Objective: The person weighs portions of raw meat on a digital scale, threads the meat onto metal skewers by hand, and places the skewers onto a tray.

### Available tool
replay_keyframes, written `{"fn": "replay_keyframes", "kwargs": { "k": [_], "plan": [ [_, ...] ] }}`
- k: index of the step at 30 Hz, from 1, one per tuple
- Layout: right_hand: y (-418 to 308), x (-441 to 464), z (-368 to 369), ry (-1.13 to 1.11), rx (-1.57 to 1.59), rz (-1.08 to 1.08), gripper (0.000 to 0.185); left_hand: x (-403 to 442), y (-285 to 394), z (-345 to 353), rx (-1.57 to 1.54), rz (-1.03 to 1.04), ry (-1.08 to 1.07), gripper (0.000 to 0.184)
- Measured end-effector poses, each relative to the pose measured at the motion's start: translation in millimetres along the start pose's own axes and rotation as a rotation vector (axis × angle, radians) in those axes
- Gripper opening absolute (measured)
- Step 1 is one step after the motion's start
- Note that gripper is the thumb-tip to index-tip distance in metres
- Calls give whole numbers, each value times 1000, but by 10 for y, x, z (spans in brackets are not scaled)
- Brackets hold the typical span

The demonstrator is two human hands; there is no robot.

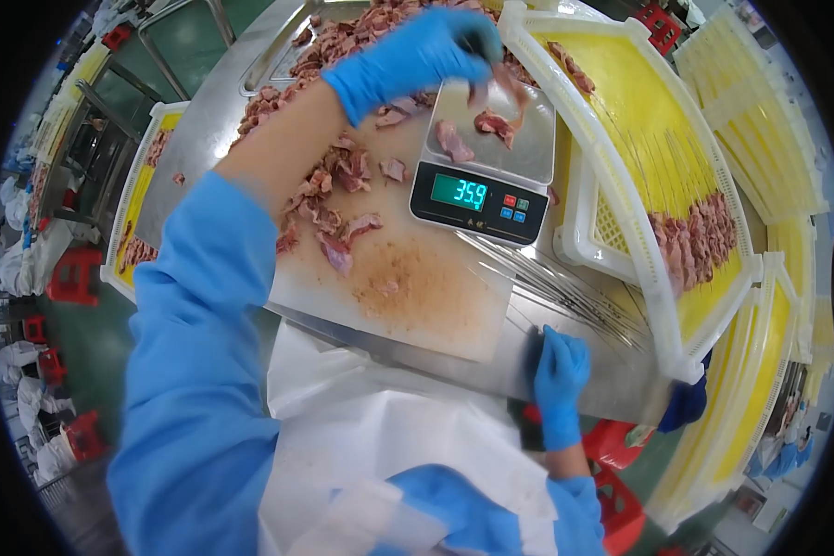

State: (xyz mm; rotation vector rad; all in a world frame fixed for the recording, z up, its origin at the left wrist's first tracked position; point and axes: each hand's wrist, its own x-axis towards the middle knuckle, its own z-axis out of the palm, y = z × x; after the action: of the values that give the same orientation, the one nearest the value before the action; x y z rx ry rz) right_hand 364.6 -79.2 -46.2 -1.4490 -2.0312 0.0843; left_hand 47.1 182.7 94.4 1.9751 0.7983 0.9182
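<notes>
My left hand (463, 46), in a blue glove, is over the pan of a digital scale (528, 139). Its fingers pinch a strip of raw meat (510, 85) that hangs down, partly blurred. Two smaller meat pieces (453, 141) lie on the pan, and the green display (460, 193) reads 35.9. Low at the right, my right hand (562, 371), also gloved, is closed by the table's front edge; whether anything is in its fingers is hidden. Near it lies a bundle of metal skewers (565, 292).
Raw meat pieces (320, 199) are scattered on a white cutting board (417, 306), with a larger heap behind. At the right, a white-rimmed yellow tray (591, 139) holds several loaded skewers (695, 241). More trays are stacked beyond; red stools (74, 276) stand on the floor.
</notes>
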Motion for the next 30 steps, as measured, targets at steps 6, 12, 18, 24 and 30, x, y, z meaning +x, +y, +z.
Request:
{"fn": "replay_keyframes", "kwargs": {
  "k": [6, 12, 18, 24, 30],
  "plan": [
    [-20, 6, -3, 4, 32, 10, 30, -88, -391, -1350, 503, -214, 610, 29],
    [-30, 24, -9, 4, 28, 17, 30, -569, -483, -299, 696, -310, -197, 20],
    [-54, 40, -36, 8, 11, 2, 29, -467, -690, -68, 827, -365, -161, 14],
    [-35, 33, -22, -3, 22, 8, 31, -161, -88, 109, 516, -37, -222, 14],
    [-28, 10, -40, 37, 44, -31, 33, -206, -173, -20, 427, -1, -103, 45]
  ]
}}
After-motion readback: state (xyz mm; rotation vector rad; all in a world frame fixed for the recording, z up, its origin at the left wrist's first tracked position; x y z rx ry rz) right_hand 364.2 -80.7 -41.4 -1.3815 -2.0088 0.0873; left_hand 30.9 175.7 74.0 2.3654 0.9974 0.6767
